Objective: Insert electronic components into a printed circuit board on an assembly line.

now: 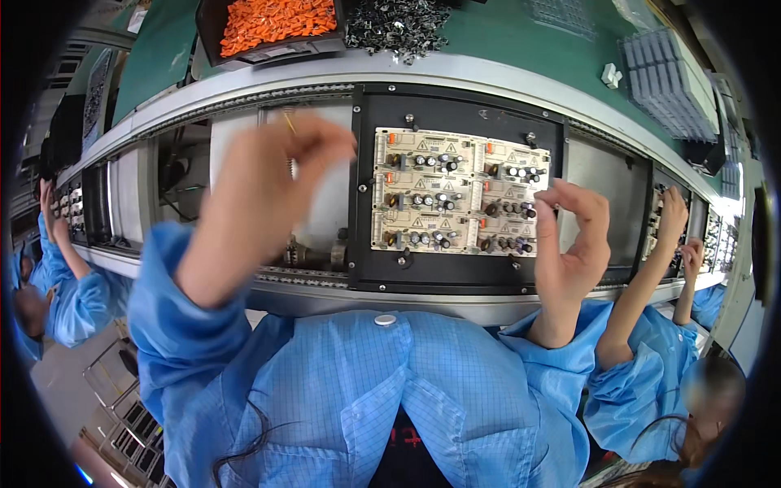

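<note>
A cream circuit board panel [419, 213] lies in a black carrier frame [455, 272] on the conveyor. It bears several repeated sections with black capacitors and small orange parts. My left hand [264, 175] is raised to the left of the panel, over the frame's left side; motion smears its fingers, and a thin yellow line shows near them. My right hand [578, 236] hovers at the panel's right edge with thumb and forefinger brought together in a pinch. Whatever may be between those fingertips is too small to make out.
Beyond the conveyor rail [488, 79], a black bin [277, 54] holds orange parts beside a pile of small black parts [399, 28]. Grey stacked trays [671, 81] stand at far right. Co-workers' arms [651, 260] reach over the line at right, others [77, 256] at left.
</note>
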The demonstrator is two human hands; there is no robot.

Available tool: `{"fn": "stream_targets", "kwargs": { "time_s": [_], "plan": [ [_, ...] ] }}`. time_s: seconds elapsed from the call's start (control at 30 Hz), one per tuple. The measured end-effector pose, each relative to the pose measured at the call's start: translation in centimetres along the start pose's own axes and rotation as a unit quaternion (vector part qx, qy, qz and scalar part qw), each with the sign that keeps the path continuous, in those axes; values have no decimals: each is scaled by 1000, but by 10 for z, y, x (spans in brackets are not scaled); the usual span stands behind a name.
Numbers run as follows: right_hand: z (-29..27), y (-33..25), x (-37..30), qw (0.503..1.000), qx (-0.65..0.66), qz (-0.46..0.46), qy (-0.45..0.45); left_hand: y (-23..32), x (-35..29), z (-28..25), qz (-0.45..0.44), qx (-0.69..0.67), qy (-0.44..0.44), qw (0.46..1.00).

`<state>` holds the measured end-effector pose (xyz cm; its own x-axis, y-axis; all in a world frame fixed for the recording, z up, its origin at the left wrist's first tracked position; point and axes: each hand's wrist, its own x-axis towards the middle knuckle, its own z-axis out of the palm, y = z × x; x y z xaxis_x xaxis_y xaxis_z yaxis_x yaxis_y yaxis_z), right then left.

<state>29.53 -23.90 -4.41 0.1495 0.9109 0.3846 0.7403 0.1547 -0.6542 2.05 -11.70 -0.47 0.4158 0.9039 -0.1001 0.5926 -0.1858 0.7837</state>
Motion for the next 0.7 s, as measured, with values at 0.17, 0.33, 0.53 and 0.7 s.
{"fn": "stream_targets", "kwargs": {
  "time_s": [0.17,0.33,0.53,0.7],
  "plan": [
    [4,10,-7,993,62,76,71,10,-43,43,-21,11,-39,999],
    [1,18,-5,992,73,73,77,9,-44,64,68,95,-32,993],
    [-4,16,0,994,68,48,66,10,-35,67,111,175,-78,975],
    [-8,16,2,996,61,40,55,12,-30,73,120,199,-81,969]
  ]
}}
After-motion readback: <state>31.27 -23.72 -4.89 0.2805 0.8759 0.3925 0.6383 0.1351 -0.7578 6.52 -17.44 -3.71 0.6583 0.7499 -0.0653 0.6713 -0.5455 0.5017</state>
